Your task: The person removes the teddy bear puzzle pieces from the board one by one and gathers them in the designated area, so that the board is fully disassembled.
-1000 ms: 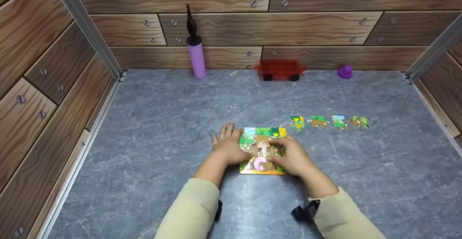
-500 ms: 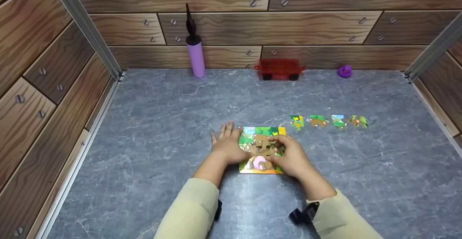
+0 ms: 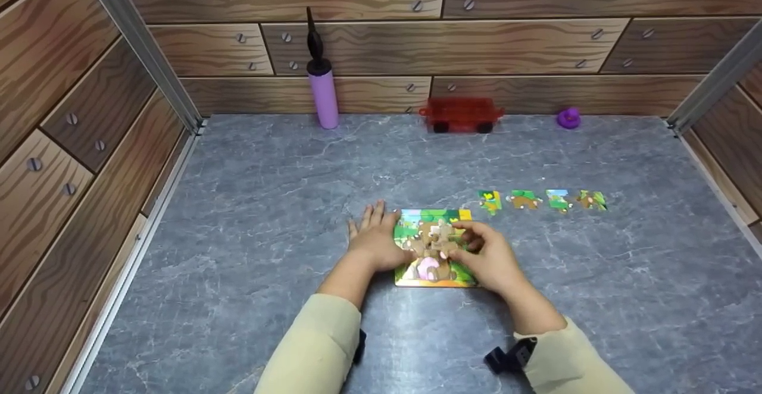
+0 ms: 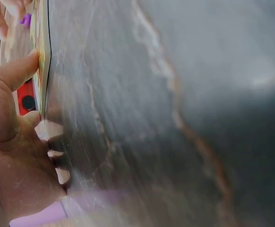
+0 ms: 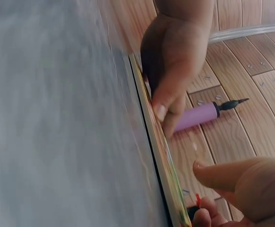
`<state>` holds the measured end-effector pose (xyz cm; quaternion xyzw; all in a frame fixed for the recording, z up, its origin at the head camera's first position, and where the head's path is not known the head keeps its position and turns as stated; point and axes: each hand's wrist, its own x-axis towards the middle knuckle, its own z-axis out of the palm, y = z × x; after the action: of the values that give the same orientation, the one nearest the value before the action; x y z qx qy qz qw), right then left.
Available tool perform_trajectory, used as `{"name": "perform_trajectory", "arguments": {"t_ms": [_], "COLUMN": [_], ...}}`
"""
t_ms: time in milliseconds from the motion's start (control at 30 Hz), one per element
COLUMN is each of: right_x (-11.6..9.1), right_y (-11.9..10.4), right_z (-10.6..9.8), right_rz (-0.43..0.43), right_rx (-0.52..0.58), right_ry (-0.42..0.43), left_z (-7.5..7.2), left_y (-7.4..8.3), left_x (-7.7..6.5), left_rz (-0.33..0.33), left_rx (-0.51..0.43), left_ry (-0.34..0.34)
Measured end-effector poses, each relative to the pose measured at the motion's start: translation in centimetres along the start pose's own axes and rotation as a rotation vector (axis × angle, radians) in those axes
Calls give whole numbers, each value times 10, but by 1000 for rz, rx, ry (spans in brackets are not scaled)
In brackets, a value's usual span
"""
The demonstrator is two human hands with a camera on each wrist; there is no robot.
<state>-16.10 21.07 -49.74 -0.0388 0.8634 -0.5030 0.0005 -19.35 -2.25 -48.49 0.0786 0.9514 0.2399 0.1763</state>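
Note:
A small bear jigsaw puzzle [image 3: 428, 269] lies in its flat tray on the grey table. My left hand [image 3: 378, 245] rests flat at its left edge, fingers spread on the tabletop. Its thumb [image 4: 21, 71] presses on the puzzle's edge in the left wrist view. Over the right half of the puzzle is my right hand [image 3: 495, 260], thumb and index finger apart, other fingers bent beneath. In the right wrist view, its thumb [image 5: 222, 175] stands off the puzzle's surface, and nothing shows between thumb and fingers. A brown bear-patterned piece [image 3: 442, 233] sits at the middle of the picture, near the fingertips.
Several loose puzzle pieces [image 3: 525, 200] form a row behind and right of the puzzle. Along the back wall stand a purple hand pump [image 3: 324, 99], a clear red toy wagon [image 3: 461, 113] and a purple rubber duck [image 3: 569, 118]. Wood-patterned panels enclose the table.
My right hand has drawn a little to the right, its thumb and index finger coming away from the middle of the puzzle. The left hand stays in place.

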Motion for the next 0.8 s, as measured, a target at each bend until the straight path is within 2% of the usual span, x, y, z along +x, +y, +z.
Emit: {"name": "perform_trajectory", "arguments": {"t_ms": [367,633,800], "right_x": [-5,-3,2], "right_y": [12,25,34], "right_z": [-48,-71,-80], "right_rz": [20,59,51], "right_rx": [-57,-112,-158], "right_ry": [41,6,-17], "left_z": [-1,0,0], "left_y": [0,0,0], "left_x": [-3,-2,-3], "left_rz": [7,11,8], "left_rx": [-15,-11,-8], "left_ry": [9,9,13]}}
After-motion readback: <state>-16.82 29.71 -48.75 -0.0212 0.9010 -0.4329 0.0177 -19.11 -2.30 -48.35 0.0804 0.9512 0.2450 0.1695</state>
